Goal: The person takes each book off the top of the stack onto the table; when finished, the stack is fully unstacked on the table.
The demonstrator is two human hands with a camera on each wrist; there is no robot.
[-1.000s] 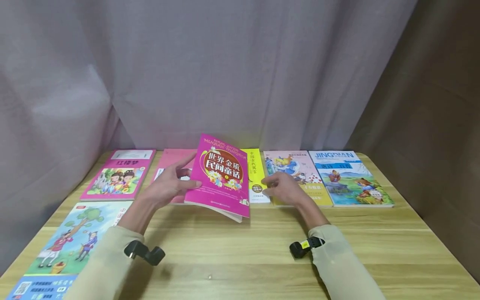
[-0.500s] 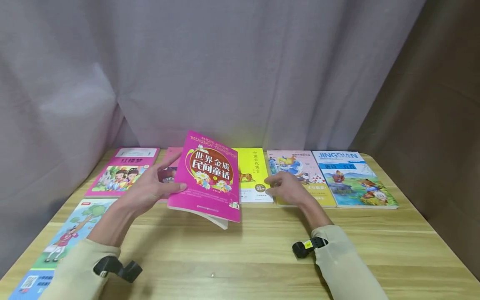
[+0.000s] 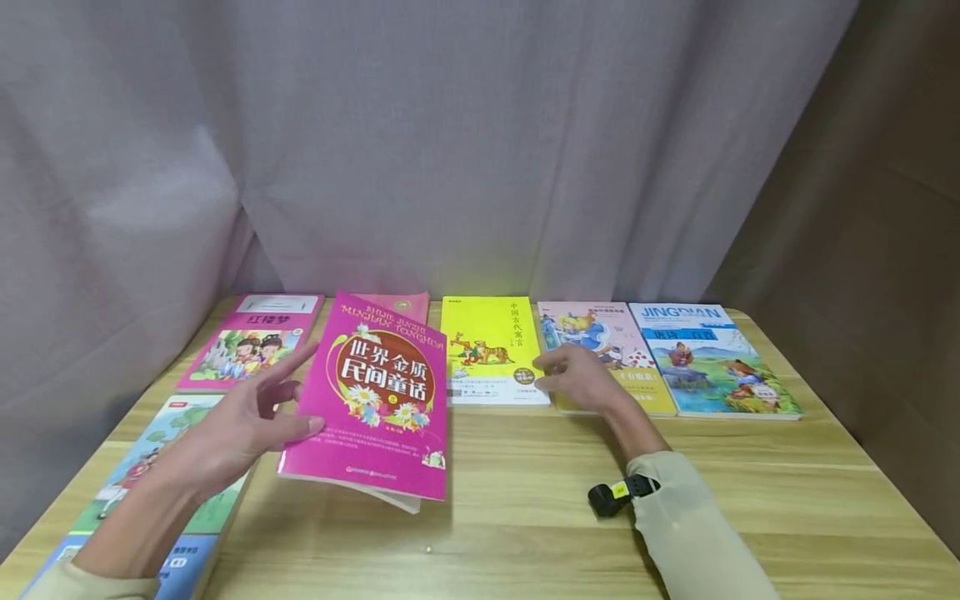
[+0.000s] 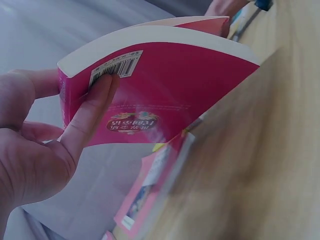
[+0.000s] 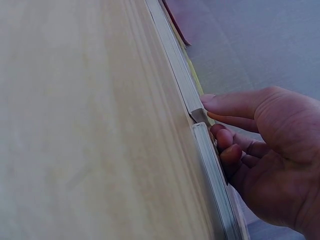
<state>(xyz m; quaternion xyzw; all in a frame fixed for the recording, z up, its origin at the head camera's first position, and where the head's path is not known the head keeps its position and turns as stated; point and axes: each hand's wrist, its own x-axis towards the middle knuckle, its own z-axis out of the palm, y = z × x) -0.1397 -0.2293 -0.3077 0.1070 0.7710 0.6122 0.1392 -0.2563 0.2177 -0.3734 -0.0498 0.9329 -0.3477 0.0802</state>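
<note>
My left hand (image 3: 217,437) grips a magenta paperback book (image 3: 378,454) by its spine edge, thumb on the cover and fingers behind. Tilted and raised off the table, its pages hang slightly apart at the bottom. In the left wrist view, fingers (image 4: 92,107) lie against its back cover by the barcode. My right hand (image 3: 581,379) rests at the right edge of a yellow book (image 3: 483,321), over the pink Alice-style book (image 3: 585,325) beside it. The right wrist view has the thumb (image 5: 225,104) touching the yellow book's corner, other fingers loosely bent.
A blue-green book (image 3: 723,371) lies at the right end of the back row. A pink-framed book (image 3: 251,346) lies at the left end, and another pink book (image 3: 408,307) is partly hidden. An illustrated book (image 3: 176,425) lies front left on the wooden table (image 3: 525,508). Grey curtain (image 3: 450,142) hangs behind.
My left hand has carried the magenta book left and toward me, uncovering the yellow book. The right hand stays at the yellow book's edge. The head view has shifted slightly.
</note>
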